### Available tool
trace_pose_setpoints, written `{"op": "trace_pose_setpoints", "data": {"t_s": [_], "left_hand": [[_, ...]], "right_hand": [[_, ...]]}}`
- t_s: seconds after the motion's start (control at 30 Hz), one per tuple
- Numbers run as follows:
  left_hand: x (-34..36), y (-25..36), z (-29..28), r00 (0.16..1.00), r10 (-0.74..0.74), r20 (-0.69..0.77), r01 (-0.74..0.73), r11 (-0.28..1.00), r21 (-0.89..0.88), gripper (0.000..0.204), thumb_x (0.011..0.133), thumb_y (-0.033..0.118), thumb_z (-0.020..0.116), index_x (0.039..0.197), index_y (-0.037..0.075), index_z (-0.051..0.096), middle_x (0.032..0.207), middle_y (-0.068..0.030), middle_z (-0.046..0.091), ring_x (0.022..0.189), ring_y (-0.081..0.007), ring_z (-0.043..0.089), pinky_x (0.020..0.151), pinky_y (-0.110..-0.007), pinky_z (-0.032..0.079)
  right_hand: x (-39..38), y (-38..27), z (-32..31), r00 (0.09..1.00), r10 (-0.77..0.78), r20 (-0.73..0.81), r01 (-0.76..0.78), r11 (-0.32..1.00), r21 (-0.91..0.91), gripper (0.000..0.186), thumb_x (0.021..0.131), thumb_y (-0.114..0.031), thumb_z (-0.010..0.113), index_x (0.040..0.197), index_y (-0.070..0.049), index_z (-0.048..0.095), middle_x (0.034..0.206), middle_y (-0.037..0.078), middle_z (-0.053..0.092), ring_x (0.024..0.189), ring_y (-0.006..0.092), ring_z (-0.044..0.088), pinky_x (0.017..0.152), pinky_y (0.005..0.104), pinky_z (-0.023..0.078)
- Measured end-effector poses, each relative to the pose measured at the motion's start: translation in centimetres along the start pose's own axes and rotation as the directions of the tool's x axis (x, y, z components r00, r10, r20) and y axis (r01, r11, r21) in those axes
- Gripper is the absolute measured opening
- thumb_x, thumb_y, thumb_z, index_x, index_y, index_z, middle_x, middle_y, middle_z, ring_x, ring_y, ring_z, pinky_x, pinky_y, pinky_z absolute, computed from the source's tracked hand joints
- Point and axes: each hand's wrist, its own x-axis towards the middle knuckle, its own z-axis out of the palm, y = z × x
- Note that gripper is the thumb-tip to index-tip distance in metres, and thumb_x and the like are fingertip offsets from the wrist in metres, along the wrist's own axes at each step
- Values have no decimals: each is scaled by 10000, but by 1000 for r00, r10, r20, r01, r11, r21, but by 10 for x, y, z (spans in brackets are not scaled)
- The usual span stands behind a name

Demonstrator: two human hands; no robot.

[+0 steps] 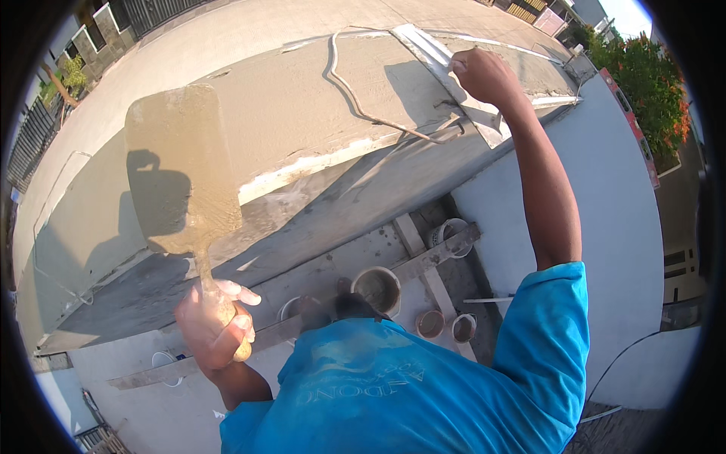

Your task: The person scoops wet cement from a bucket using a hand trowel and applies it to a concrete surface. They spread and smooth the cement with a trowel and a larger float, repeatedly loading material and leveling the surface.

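Observation:
My left hand (208,329) is wrapped round the handle of a broad square-bladed tool, like a plasterer's hawk (200,163), its blade coated with wet grey-brown mortar. The blade stands up in front of me, left of centre, with a shadow across it. At the upper right my right hand (484,76) is closed in a fist on a long, flat metal plastering float (427,53). That float lies across the top of the wall ledge (280,98), which bears smooth, damp-looking mortar. A thin bent cable or rod (349,94) lies on the ledge left of the float.
Below me, planks (423,265) cross over the lower floor. Several containers stand there, among them a large bucket (376,291) and a small brown pot (430,324). A pale wall (575,212) rises on the right, with a flowering bush (639,83) beyond. Pavement (249,41) runs behind the ledge.

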Motion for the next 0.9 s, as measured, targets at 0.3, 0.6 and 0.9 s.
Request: {"op": "trace_pose_setpoints", "data": {"t_s": [0.3, 0.6, 0.9], "left_hand": [[-12, -10, 5, 986, 144, 79, -147, 989, 27, 197, 783, 40, 716, 971, 32, 659, 922, -112, 746, 877, -190, 723, 778, -339, 549], [-21, 4, 28, 983, -11, 182, -51, 942, 330, 270, 868, 198, 757, 1033, 12, 654, 822, -99, 723, 763, -211, 696, 689, -333, 512], [19, -84, 173, 601, -54, 797, -78, 989, 126, 525, 1001, 484, 588, 1126, -22, 526, 812, -154, 642, 777, -297, 658, 676, -440, 487]], "right_hand": [[48, 218, 62, 970, -235, -62, 243, 938, 247, 279, 962, -180, 497, 910, 64, 620, 764, 247, 546, 710, 281, 506, 711, 452, 447], [-47, 258, 96, 890, 216, -401, -96, 950, 298, 466, 989, -357, 431, 1085, 64, 608, 1019, 200, 576, 922, 259, 536, 836, 420, 436], [-290, 81, 183, 738, 675, -11, -142, 171, 975, 691, 1009, -547, 357, 1246, 68, 565, 1236, 173, 569, 1137, 258, 532, 995, 406, 405]]}}
